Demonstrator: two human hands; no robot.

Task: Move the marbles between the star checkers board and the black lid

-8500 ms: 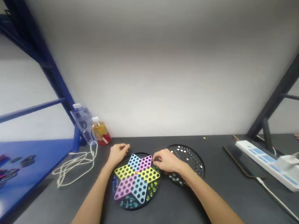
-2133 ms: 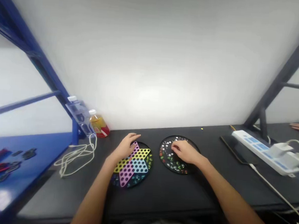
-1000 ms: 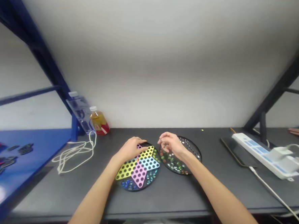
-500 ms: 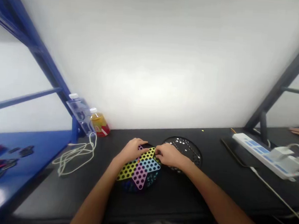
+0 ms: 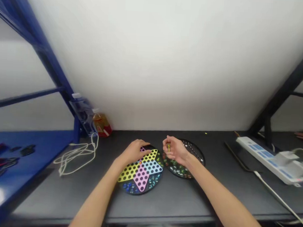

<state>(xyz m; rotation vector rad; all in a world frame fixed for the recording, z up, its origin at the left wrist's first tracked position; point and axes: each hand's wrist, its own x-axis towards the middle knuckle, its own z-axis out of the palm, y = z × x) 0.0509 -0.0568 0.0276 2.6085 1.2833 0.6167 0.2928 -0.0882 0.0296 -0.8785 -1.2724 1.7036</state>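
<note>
Head view: spread left hand [image 5: 134,152] partly hides star board [image 5: 145,168] (amber bottle [image 5: 102,126] leftward); right hand [image 5: 177,151] clasps yellow piece [image 5: 168,147].

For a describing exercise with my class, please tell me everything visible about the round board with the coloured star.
The star board is round, dark-rimmed and plastic-looking, lying flat on the dark table. Its star has yellow, pink and light-blue points with dark holes. Blue pieces, teal pieces and yellow-green pieces lie between points. The left hand covers its upper left, apparently resting on it.
</note>
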